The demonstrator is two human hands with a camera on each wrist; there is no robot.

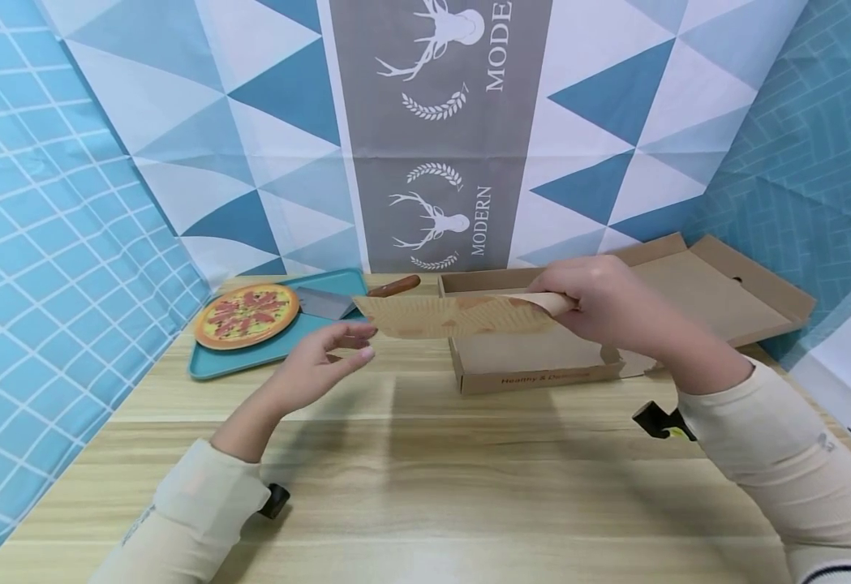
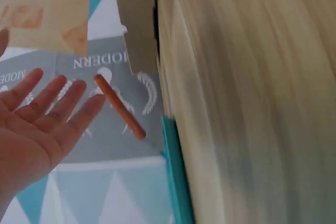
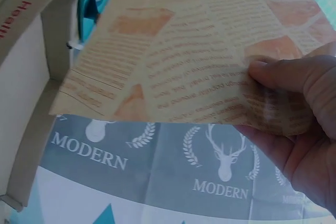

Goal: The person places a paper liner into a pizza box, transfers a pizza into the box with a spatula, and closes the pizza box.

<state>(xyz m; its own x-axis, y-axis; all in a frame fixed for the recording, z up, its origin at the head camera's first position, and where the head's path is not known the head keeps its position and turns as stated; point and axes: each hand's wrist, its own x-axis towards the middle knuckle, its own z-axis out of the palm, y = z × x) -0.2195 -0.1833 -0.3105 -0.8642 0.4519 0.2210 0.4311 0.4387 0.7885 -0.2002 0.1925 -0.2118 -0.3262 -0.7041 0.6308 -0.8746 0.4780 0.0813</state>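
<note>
My right hand (image 1: 600, 300) pinches one end of a sheet of printed brown food paper (image 1: 454, 316), thumb on top in the right wrist view, where the printed paper (image 3: 189, 51) spreads out flat. In the head view the sheet stretches leftward in the air, overlapping the front left of an open cardboard pizza box (image 1: 535, 377). My left hand (image 1: 323, 365) is raised by the sheet's far left corner, fingertips right at its edge in the head view. From the left wrist, its fingers (image 2: 63, 100) look spread and hold nothing, with the paper (image 2: 47, 14) beyond them.
At the back left a teal tray (image 1: 213, 369) carries a pizza (image 1: 247, 315) and a pizza server (image 1: 323, 302) whose wooden handle (image 1: 396, 285) sticks out over the rim. The box lid (image 1: 724, 292) leans open to the right. A patterned backdrop (image 1: 447, 138) stands behind the wooden table (image 1: 425, 487).
</note>
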